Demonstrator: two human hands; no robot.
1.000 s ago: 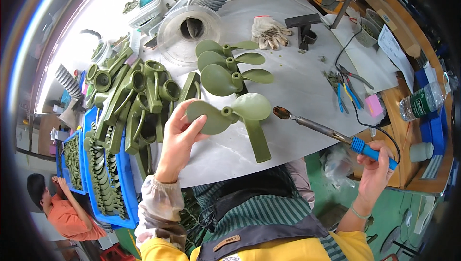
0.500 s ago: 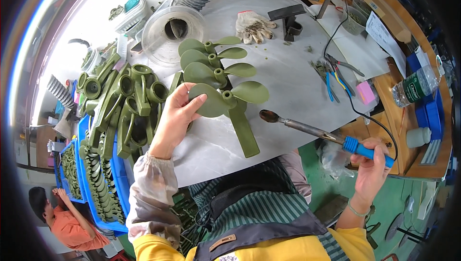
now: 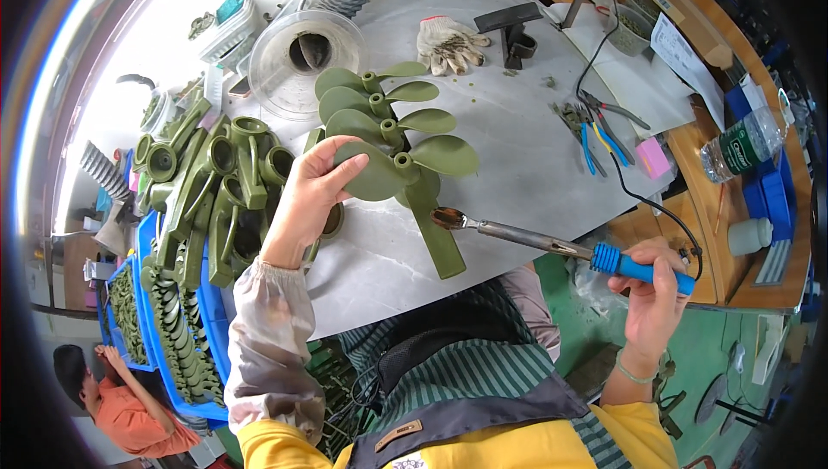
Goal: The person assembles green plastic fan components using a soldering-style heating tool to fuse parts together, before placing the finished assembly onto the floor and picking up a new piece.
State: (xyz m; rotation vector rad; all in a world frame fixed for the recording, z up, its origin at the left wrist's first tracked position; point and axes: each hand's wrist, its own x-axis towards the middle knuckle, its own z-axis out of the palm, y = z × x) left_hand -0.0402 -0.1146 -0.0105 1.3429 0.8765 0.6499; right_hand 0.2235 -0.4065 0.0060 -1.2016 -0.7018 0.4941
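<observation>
My left hand (image 3: 310,189) pinches a blade of the nearest green two-bladed propeller (image 3: 444,155) between thumb and fingers. Behind it, several like propellers stand in a row along a green bar (image 3: 437,240), whose near end slopes down toward me. In my right hand (image 3: 653,305) is a soldering iron (image 3: 535,239), gripped by its blue handle. A brown, spoon-shaped tip forms its far end and overlaps the bar's right edge, just below the propeller's hub; whether it touches cannot be told. The iron's black cord runs up past the pliers.
Green ring-ended parts (image 3: 220,154) are heaped at left, above blue bins (image 3: 216,331). A clear round hood (image 3: 272,72) with a grey hose, a stained glove (image 3: 448,45), a black stand (image 3: 517,38) and pliers (image 3: 595,137) lie farther off. A co-worker (image 3: 134,413) sits at lower left.
My right hand has brought the soldering iron leftward, its tip passing from open space beside the bar to the bar's edge. My left hand keeps its pinch on the propeller.
</observation>
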